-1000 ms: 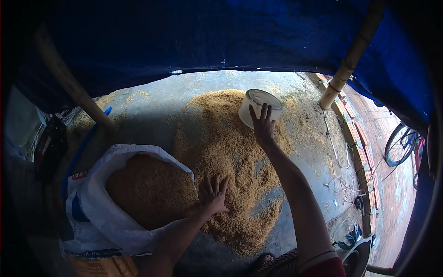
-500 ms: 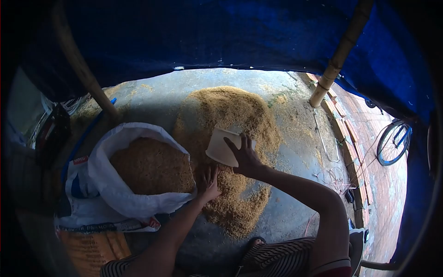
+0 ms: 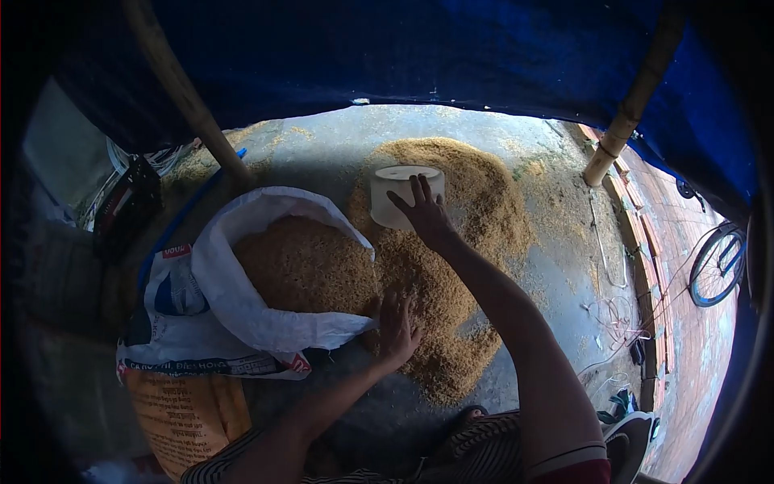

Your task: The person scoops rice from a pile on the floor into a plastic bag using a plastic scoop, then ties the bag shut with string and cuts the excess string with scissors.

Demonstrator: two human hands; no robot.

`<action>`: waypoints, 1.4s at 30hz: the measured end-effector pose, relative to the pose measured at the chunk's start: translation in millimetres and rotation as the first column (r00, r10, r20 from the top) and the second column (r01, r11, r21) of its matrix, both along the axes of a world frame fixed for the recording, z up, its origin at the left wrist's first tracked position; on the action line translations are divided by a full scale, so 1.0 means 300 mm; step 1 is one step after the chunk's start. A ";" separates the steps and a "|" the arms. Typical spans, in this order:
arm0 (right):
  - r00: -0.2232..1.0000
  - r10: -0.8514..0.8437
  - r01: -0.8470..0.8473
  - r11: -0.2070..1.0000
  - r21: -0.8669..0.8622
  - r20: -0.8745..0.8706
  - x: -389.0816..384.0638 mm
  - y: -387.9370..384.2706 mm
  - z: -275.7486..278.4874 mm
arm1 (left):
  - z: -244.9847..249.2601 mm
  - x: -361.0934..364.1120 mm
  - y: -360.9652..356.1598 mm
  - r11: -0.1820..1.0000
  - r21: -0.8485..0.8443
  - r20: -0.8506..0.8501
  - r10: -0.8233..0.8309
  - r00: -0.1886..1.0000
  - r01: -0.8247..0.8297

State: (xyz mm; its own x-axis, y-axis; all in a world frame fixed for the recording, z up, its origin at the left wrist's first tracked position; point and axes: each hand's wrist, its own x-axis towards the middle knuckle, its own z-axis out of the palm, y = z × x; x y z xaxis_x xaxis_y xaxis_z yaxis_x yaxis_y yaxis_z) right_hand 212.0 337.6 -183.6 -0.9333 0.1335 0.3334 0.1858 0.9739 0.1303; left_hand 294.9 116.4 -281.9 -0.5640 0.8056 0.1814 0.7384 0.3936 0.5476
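Floor [image 3: 564, 290] open right of centre, tarp [image 3: 387, 56] across top. I have right hand [image 3: 431, 219] gripping white tub [image 3: 386, 208], left hand [image 3: 397, 332] unclenched over grain [image 3: 451, 355] by sack [image 3: 270, 329].

Colours before you

You see golden-brown grain [image 3: 439, 306], a whitish tub [image 3: 385, 184], a white sack [image 3: 274, 327] printed blue and red, an orange-brown bag [image 3: 189, 411] with dark lettering, deep-blue tarpaulin [image 3: 387, 56], and your clothing [image 3: 492, 437] in dark and pale stripes.
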 end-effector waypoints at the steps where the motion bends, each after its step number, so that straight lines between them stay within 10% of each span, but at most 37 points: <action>1: 0.999 0.036 -0.036 0.998 0.046 0.004 -0.002 -0.009 -0.022 | -0.003 0.007 -0.013 1.000 -0.006 0.002 0.011 1.000 -0.011; 12: 0.985 0.112 -0.116 0.993 0.025 0.131 0.215 -0.021 0.051 | -0.030 -0.168 -0.036 0.938 -0.343 -0.305 -0.160 0.939 0.049; 20: 0.935 -0.301 0.176 0.854 -0.490 -0.189 0.359 0.126 0.079 | 0.113 -0.199 -0.014 0.779 -0.627 -0.216 -0.212 0.953 0.031; 25: 0.740 -0.672 0.366 0.437 -0.822 -0.028 0.476 0.260 0.077 | 0.075 -0.191 -0.012 0.754 -0.656 -0.136 -0.172 0.976 0.042; 27: 0.675 -0.672 0.049 -0.372 -0.927 0.305 0.560 0.270 0.105 | 0.057 -0.221 -0.025 0.757 -0.644 -0.162 -0.272 0.949 0.107; 30: 0.531 -0.668 0.357 -0.382 -0.853 0.521 0.649 0.340 -0.054 | 0.079 -0.299 -0.040 0.817 -0.551 -0.045 -0.234 0.971 0.171; 31: 0.578 -0.695 0.501 -0.112 -0.858 0.428 0.656 0.340 -0.089 | 0.113 -0.324 -0.049 0.817 -0.550 -0.051 -0.241 0.969 0.174; 32: 0.575 -0.698 0.499 -0.114 -0.859 0.426 0.665 0.349 -0.116 | 0.145 -0.347 -0.065 0.845 -0.511 -0.063 -0.222 0.973 0.159; 34: 0.629 -0.716 0.731 0.412 -0.543 0.302 0.613 0.212 0.033 | 0.193 -0.405 -0.090 0.872 -0.468 -0.073 -0.201 0.977 0.144; 36: 0.813 -0.452 0.574 0.513 -0.638 0.367 0.555 0.218 0.013 | 0.231 -0.480 -0.113 0.831 -0.531 0.024 -0.182 0.983 0.167; 38: 0.830 -0.124 0.557 0.151 -0.817 0.543 0.469 0.093 0.136 | 0.336 -0.516 -0.145 0.802 -0.569 0.026 -0.201 0.979 0.179; 42: 0.850 0.251 0.505 -0.139 -0.852 0.463 0.248 -0.118 0.038 | 0.535 -0.533 -0.207 0.753 -0.632 0.005 -0.232 0.973 0.182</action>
